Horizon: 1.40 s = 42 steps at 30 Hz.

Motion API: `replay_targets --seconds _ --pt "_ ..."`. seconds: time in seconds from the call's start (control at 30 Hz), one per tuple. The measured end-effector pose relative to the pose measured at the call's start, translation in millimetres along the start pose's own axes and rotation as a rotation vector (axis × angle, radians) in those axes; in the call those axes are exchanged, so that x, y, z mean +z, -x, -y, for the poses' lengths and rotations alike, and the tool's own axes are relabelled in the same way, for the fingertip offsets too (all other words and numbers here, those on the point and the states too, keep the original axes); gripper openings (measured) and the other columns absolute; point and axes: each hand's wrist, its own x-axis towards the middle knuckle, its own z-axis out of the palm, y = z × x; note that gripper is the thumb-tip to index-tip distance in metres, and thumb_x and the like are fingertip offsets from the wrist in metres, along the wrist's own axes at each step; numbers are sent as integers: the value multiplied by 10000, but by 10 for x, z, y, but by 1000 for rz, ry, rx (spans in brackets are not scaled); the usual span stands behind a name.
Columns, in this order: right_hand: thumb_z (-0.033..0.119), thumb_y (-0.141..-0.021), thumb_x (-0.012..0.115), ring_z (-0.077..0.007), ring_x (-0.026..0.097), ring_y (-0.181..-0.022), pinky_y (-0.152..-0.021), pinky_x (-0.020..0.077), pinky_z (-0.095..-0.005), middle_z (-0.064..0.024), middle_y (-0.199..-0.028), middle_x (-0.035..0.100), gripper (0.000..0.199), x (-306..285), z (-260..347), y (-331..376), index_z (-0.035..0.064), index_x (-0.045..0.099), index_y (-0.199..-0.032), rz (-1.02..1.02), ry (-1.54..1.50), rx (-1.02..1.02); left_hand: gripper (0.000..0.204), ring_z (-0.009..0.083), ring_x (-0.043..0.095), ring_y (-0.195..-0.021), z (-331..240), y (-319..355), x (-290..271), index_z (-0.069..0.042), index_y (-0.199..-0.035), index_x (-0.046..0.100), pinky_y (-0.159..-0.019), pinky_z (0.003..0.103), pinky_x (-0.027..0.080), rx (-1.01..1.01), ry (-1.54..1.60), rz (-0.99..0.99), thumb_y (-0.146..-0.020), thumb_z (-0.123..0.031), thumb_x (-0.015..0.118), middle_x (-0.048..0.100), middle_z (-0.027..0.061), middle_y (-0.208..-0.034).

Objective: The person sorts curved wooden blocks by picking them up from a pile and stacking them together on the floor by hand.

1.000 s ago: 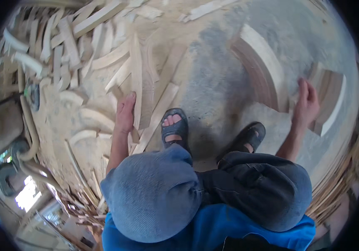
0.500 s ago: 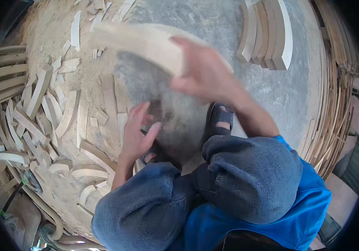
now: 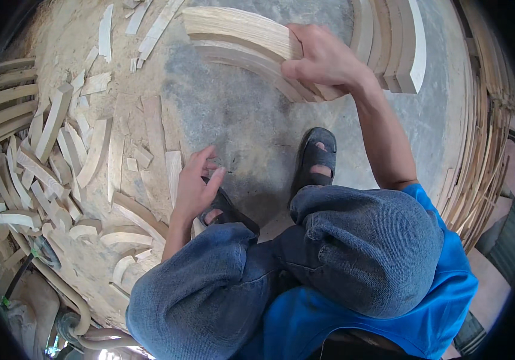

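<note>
Curved wooden block (image 3: 239, 24) is out front, over the grey floor (image 3: 227, 114). Closest in, left hand (image 3: 196, 187) is just beside the left sandal (image 3: 228, 211), fingers kinda curled and apart. Further up, right hand (image 3: 332, 59) has its fingers clamped on the block's right end. More curved blocks (image 3: 412, 48) are lined up to the right.

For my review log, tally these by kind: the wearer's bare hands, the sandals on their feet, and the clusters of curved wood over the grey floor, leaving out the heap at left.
Hands: 2 (left hand, right hand)
Sandals: 2 (left sandal, right sandal)
Curved-wood clusters: 2 (gripped cluster at the right hand, outer cluster farther right)
Total: 6
</note>
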Motion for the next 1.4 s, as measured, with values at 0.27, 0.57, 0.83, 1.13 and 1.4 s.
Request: replay_targets --seconds 0.27,0.57,0.83,1.13,1.4 --pt "222 -634 692 -328 672 -700 -674 543 -408 -234 -792 670 440 -53 -132 67 -86 648 -946 -6 41 -114 479 216 642 -945 37 -81 108 4 -1322 495 -818 317 527 -34 6 34 -878 -93 645 600 161 -1177" --pt "208 -676 686 -212 639 -821 -778 517 -362 -159 -904 685 493 -24 47 26 -32 623 -1103 159 -267 -30 488 288 654 -913 439 83 -80 -2 -1298 512 -789 367 527 -60 -73 -277 -853 -145 653 614 191 -1121" --pt "219 -721 677 -201 583 -1006 -918 454 -344 -147 -1092 640 628 -67 -7 3 -49 527 -1269 214 -207 -35 470 331 590 -1046 1084 958 -583 -4 -1247 534 -911 419 470 -215 -600 -925 -852 -216 675 600 188 -1142" --pt "358 -857 680 -305 424 -1346 -1108 321 -395 -230 -1444 445 774 -186 37 125 23 361 -1477 71 -384 88 572 356 570 -1005 1678 1420 -509 -1 -1191 580 -857 432 462 -764 -465 -1079 -759 -338 745 617 205 -1024" --pt "370 -962 564 -290 421 -1365 -1141 275 -406 -178 -1445 471 604 -487 -176 474 26 423 -1438 -150 -277 158 283 146 568 -744 1576 1725 -1098 20 -1052 638 -682 291 471 -351 533 -1391 -885 -209 637 631 22 -851"
